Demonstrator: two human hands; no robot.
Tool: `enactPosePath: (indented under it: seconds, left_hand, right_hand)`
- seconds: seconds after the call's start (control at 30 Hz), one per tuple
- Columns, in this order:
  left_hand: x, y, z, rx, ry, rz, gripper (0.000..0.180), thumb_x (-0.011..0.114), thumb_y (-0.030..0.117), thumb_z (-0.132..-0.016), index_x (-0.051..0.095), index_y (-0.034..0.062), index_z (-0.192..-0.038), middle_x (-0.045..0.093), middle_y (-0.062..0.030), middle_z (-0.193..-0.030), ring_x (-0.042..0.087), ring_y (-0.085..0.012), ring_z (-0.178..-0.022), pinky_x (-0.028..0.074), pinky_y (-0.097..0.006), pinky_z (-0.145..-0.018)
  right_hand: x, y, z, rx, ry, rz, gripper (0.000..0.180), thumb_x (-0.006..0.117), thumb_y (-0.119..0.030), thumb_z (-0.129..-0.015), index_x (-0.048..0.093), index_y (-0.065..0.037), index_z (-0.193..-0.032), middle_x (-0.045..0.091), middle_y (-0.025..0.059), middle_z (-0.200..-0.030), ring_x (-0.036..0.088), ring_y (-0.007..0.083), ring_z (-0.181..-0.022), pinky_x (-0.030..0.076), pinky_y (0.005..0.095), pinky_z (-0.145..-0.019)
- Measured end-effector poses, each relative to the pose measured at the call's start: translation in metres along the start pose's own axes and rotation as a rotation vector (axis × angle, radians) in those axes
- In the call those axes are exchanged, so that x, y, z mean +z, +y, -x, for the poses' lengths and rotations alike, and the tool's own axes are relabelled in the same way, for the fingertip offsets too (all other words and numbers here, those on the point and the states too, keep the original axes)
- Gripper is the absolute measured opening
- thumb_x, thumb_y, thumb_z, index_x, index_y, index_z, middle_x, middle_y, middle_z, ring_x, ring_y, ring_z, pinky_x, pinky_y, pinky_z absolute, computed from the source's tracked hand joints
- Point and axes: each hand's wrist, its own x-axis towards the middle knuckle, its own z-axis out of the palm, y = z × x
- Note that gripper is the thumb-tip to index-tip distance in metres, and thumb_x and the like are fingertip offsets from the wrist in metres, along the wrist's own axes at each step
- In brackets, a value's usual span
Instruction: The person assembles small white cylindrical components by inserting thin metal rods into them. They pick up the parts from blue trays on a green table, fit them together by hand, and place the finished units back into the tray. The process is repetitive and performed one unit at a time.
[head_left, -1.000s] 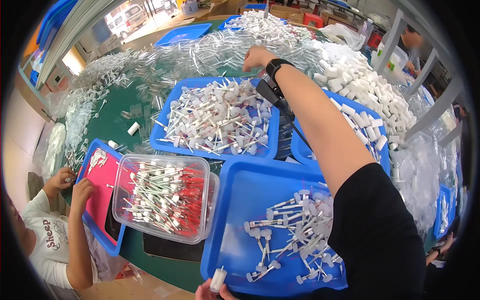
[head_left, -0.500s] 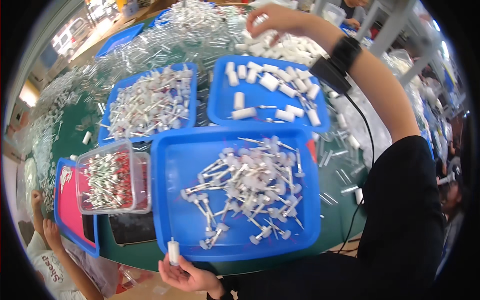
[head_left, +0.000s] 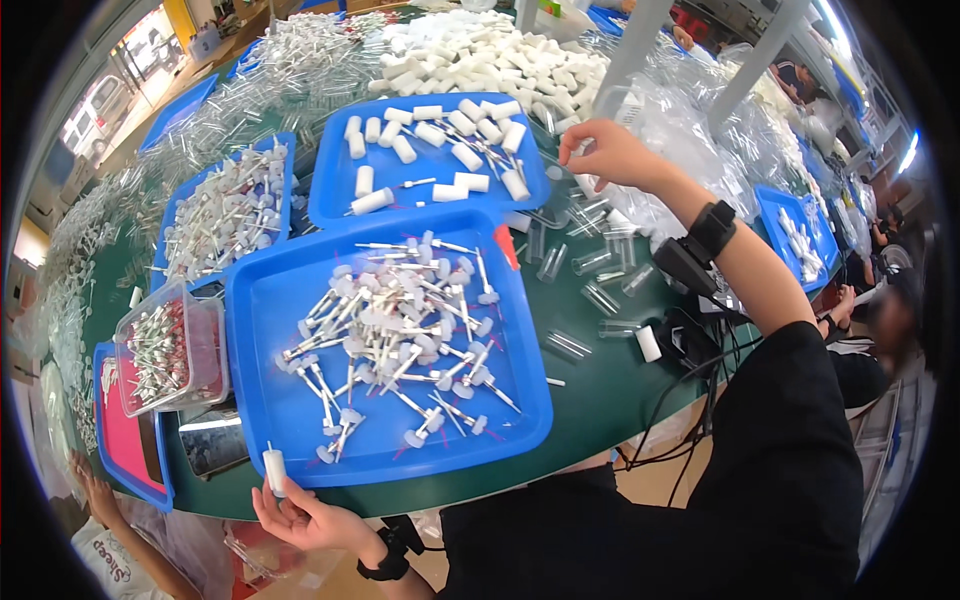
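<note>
Near the front left corner of the large blue tray (head_left: 540,400), my left hand (head_left: 312,520) grips a small white cylinder (head_left: 274,462) between thumb and fingers. A thin pin points up from its top, and its lower end is partly covered by my fingers. My right hand (head_left: 612,158) is held out past the right side of the far blue tray (head_left: 325,205), over clear tubes (head_left: 592,262). Its fingers are bent and slightly apart, with nothing visible in them. Thin white stems with frosted round caps (head_left: 400,330) lie heaped in the large tray.
A clear box (head_left: 150,360) of small red and white parts stands left, beside a dark phone-like slab (head_left: 210,445). Behind it is another blue tray (head_left: 290,170) of capped stems. White cylinders (head_left: 500,60) are piled at the back. Black cables (head_left: 705,385) run right. Another person's hand (head_left: 95,495) shows lower left.
My right hand has come from above the white cylinder pile to beside the far tray, over the clear tubes. My view has turned right. The left hand still holds the white cylinder.
</note>
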Motion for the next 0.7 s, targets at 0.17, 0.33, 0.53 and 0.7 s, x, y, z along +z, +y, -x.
enactPosePath:
  seconds: [0.17,0.33,0.53,0.7]
  left_hand:
    - [-0.006,0.004,0.005,0.003,-0.018,-0.001,0.034,0.053,0.005,-0.089,0.041,-0.0021,-0.12,0.058,-0.0127,-0.107,0.05,-0.0112,-0.071,0.04,-0.022,-0.057]
    - [-0.005,-0.002,0.001,-0.004,0.006,0.001,0.033,0.053,0.005,-0.089,0.041,-0.0017,-0.12,0.058,-0.0121,-0.107,0.048,-0.0098,-0.068,0.039,-0.021,-0.056]
    - [-0.002,-0.011,-0.002,-0.001,0.037,-0.031,0.033,0.053,0.004,-0.089,0.041,-0.0021,-0.119,0.058,-0.0123,-0.108,0.047,-0.0093,-0.067,0.038,-0.02,-0.055]
    - [0.0,-0.006,-0.002,-0.041,0.063,-0.061,0.035,0.053,0.004,-0.089,0.039,-0.0024,-0.121,0.057,-0.0136,-0.108,0.05,-0.0108,-0.072,0.039,-0.021,-0.056]
  right_hand:
    - [-0.01,0.015,-0.006,-0.069,-0.1,0.222,0.022,0.063,-0.015,-0.07,0.063,-0.006,-0.09,0.059,0.0057,-0.093,0.057,0.0153,-0.079,0.05,0.0296,-0.065]
    - [-0.02,-0.012,-0.017,-0.18,-0.183,0.53,0.031,0.067,-0.026,-0.069,0.064,-0.009,-0.094,0.061,0.0092,-0.097,0.054,0.025,-0.097,0.041,0.035,-0.087]
    - [-0.005,-0.073,-0.079,-0.391,0.053,0.617,0.034,0.063,-0.033,-0.071,0.062,-0.008,-0.094,0.061,0.0146,-0.094,0.057,0.0295,-0.093,0.043,0.0381,-0.081]
    - [0.069,-0.137,-0.172,-0.48,0.055,0.58,0.044,0.065,-0.034,-0.068,0.058,-0.01,-0.104,0.056,0.0177,-0.105,0.054,0.0329,-0.099,0.043,0.0408,-0.084]
